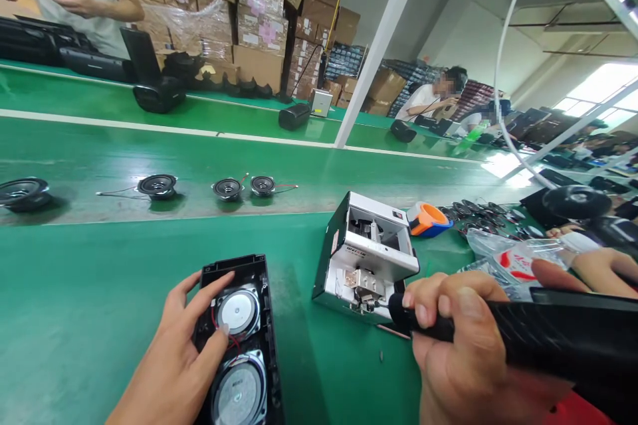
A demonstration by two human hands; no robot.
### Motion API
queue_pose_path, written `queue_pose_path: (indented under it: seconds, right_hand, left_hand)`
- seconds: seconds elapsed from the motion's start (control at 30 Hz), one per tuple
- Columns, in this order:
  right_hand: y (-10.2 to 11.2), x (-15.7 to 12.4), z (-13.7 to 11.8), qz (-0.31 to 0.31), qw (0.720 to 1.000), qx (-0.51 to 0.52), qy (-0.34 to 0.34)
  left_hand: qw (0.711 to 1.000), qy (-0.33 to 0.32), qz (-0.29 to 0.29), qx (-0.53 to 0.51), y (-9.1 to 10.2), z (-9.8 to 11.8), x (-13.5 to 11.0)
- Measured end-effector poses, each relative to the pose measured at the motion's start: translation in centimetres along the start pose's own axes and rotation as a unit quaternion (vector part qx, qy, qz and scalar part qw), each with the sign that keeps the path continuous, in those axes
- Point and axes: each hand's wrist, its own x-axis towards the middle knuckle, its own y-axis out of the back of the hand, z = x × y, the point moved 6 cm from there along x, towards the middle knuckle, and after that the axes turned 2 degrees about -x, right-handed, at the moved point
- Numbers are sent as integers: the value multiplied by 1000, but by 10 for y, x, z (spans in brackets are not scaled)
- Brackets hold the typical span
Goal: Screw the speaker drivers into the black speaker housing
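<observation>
Right hand (463, 352) fingers clamped on screwdriver (548, 335); left hand (187, 345) fingers spread atop speaker panel (239, 339).

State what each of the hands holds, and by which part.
Right hand grips a black electric screwdriver around its barrel. Left hand holds nothing, resting fingers on the speaker panel.
</observation>
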Motion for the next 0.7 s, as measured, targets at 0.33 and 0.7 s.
queue_pose_path:
  seconds: [0.33,0.7]
  right_hand:
    - [-5,1,12,-29,999,-20,6]
    - [-6,-2,13,-94,996,3,-1]
  left_hand:
    - [1000,-13,-7,21,1,-21,3]
    - [999,-8,-14,30,1,-22,4]
